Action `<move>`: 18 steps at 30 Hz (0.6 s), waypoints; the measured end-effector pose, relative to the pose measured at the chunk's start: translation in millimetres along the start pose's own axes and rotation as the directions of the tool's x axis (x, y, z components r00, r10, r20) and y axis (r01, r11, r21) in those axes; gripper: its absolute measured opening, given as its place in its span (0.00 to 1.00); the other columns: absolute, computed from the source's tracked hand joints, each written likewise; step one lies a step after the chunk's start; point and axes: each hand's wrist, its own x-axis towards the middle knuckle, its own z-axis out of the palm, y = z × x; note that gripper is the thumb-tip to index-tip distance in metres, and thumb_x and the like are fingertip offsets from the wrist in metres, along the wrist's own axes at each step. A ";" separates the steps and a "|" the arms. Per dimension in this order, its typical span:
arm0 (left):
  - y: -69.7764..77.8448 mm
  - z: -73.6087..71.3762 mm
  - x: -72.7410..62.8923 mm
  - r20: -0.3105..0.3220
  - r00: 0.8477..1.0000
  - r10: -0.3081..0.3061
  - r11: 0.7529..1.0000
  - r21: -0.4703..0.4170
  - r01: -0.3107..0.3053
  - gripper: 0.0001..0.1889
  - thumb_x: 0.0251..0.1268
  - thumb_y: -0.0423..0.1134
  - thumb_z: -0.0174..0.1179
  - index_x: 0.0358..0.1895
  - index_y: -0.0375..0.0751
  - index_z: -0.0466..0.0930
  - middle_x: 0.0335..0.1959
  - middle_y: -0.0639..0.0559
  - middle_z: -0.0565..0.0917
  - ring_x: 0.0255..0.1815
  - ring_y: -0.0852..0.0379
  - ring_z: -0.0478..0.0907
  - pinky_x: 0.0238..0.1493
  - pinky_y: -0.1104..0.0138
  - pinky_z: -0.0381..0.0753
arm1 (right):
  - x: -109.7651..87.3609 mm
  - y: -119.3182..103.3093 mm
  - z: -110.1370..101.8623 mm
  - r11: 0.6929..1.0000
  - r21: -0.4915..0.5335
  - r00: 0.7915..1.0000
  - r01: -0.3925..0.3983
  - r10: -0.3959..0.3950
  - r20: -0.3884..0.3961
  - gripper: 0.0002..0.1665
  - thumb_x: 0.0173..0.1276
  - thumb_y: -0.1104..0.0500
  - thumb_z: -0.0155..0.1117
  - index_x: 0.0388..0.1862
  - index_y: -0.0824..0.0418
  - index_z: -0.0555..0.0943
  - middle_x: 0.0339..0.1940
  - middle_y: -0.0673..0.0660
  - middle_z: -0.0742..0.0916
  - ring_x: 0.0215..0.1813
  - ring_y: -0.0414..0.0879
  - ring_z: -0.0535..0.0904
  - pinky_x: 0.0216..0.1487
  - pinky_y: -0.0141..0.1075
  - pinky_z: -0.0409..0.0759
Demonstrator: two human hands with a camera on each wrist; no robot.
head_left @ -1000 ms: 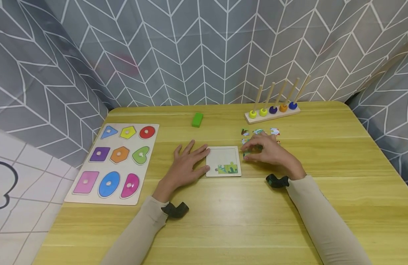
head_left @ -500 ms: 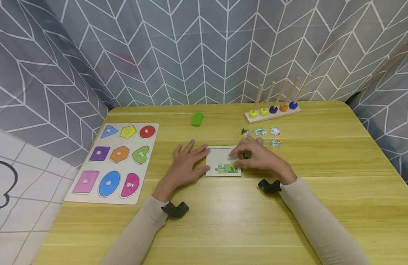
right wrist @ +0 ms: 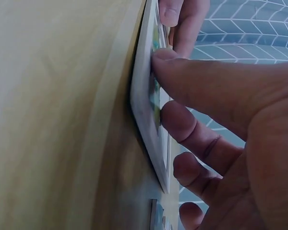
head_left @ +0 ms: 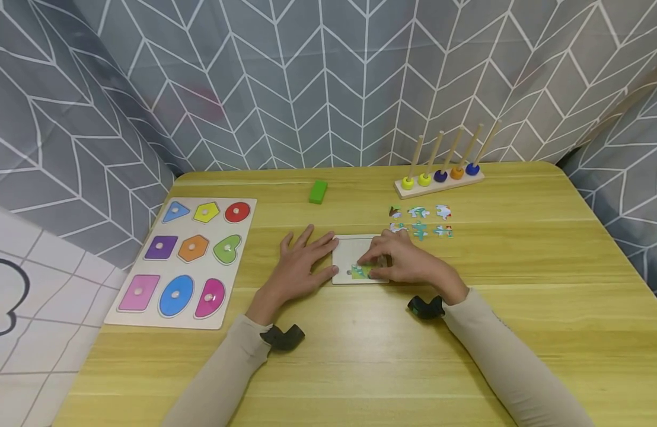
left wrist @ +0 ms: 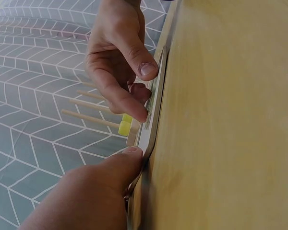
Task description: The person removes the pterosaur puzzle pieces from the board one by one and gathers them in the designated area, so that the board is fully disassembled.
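Note:
A small white puzzle tray lies on the table, with green picture pieces along its lower part. My left hand rests on the table at the tray's left side, fingers spread, with fingertips touching its edge. My right hand is over the tray's right half, thumb and fingers curled low around a jigsaw piece, which is mostly hidden under them. In the right wrist view the thumb comes down onto the green pieces inside the tray. Several loose jigsaw pieces lie in two rows beyond the right hand.
A shape board with colored knobbed shapes lies at the left. A green block sits toward the back. A peg stand with colored beads stands at the back right, before a patterned grey curtain.
My right hand has moved left from beside the tray to over its lower right part, carrying the jigsaw piece and uncovering the loose pieces behind. My left hand has stayed put.

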 end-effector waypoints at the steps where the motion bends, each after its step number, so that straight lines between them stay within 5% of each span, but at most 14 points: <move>1: -0.1 0.0 0.1 0.001 1.000 -0.001 1.000 0.001 0.001 0.32 0.74 0.61 0.52 0.78 0.58 0.65 0.81 0.62 0.63 0.86 0.42 0.47 0.77 0.36 0.39 | 0.2 0.0 0.2 1.000 -0.001 1.000 0.000 0.000 0.001 0.15 0.62 0.58 0.77 0.48 0.50 0.91 0.37 0.45 0.87 0.38 0.42 0.69 0.44 0.41 0.54; 18: 0.5 0.0 0.3 0.016 1.000 -0.016 1.000 0.005 0.016 0.33 0.74 0.63 0.51 0.78 0.59 0.64 0.81 0.63 0.61 0.86 0.43 0.45 0.77 0.36 0.38 | 1.7 -2.7 1.4 1.000 -0.031 0.999 -0.001 0.002 0.037 0.18 0.62 0.57 0.76 0.52 0.50 0.89 0.37 0.46 0.85 0.39 0.42 0.67 0.44 0.42 0.55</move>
